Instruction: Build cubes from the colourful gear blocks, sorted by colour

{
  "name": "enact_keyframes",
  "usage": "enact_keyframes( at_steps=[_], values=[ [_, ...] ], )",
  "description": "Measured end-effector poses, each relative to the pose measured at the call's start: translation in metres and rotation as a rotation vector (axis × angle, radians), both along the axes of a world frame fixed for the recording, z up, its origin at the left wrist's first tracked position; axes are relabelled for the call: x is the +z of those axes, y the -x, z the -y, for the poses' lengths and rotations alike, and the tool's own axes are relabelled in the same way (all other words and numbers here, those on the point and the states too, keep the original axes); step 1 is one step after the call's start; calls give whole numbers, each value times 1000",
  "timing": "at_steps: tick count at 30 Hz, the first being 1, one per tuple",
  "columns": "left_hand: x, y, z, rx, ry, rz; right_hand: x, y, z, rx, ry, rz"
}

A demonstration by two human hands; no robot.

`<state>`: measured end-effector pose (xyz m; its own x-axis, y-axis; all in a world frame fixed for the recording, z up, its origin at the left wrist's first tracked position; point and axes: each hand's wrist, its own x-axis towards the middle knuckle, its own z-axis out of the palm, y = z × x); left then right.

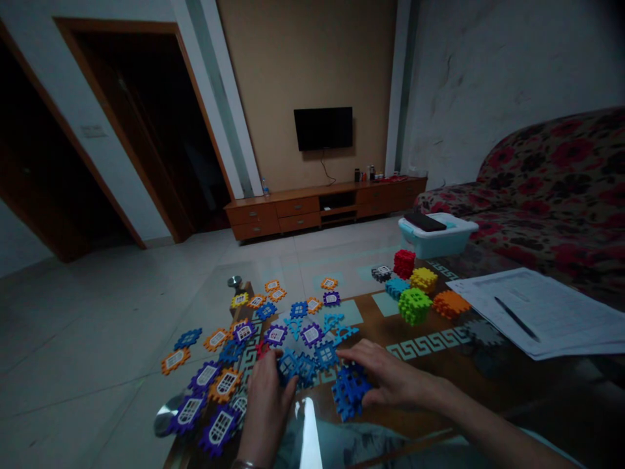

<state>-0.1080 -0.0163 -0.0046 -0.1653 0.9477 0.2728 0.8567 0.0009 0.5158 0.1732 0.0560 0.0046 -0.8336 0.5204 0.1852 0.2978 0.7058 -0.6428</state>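
My right hand point(385, 374) is curled around a stack of dark blue interlocking plastic pieces point(347, 394), thumb at the lower side and fingers over the top. Close to its fingertips lies a blue window piece point(326, 355). My left hand point(267, 394) has its thumb and fingers closed about the edge of a lighter blue window piece point(288, 365). Another blue piece point(306, 369) sits just to the right of that one. Purple point(311, 335), orange point(225, 384) and blue notched pieces lie scattered beyond and to the left of my left hand.
Sorted stacks stand at the right: green point(414, 306), orange point(451, 304), yellow point(424, 279), red point(404, 263) and light blue point(397, 287). Papers point(561, 306) with a pen point(516, 319) lie farther right. A lidded tub point(434, 244) carries a dark flat object point(424, 222).
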Motion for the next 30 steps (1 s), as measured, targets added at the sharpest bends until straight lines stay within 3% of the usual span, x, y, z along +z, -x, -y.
enact_keyframes(
  at_steps=[8, 13, 17, 25, 30],
  values=[
    [13, -22, 9, -23, -9, 110, -1, 12, 6, 31, 24, -21],
    [6, -42, 21, -52, 234, 14, 0, 31, -12, -148, -58, -9],
    [6, -52, 24, -94, 332, -61, 4, 57, -28, -157, -140, 110],
    [7, -39, -5, 2, 305, -198, 10, 79, -28, -117, -295, 249],
    [4, -42, -22, 25, 348, -301, 5, 82, -32, -266, -279, 175]
  ],
)
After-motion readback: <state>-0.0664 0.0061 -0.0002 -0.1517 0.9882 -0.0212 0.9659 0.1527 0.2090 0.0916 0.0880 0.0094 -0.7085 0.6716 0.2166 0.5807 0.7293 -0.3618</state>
